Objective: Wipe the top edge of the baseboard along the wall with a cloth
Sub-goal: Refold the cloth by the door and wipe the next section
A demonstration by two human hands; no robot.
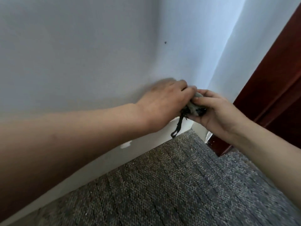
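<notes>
A small grey cloth (194,106) with dark stains and a black loop hanging from it sits bunched between both hands, just above the corner of the room. My left hand (164,99) grips its left side with curled fingers. My right hand (215,110) pinches its right side between thumb and fingers. The white baseboard (114,154) runs from the lower left up to the corner below the hands; my left forearm hides much of its top edge. A chipped spot marks the baseboard (125,145) under my left wrist.
A pale blue-grey wall (81,54) with a small dark speck (165,42) fills the upper view. Grey carpet (171,185) covers the floor. A dark red wooden door frame (273,82) stands at the right, just past a short wall section.
</notes>
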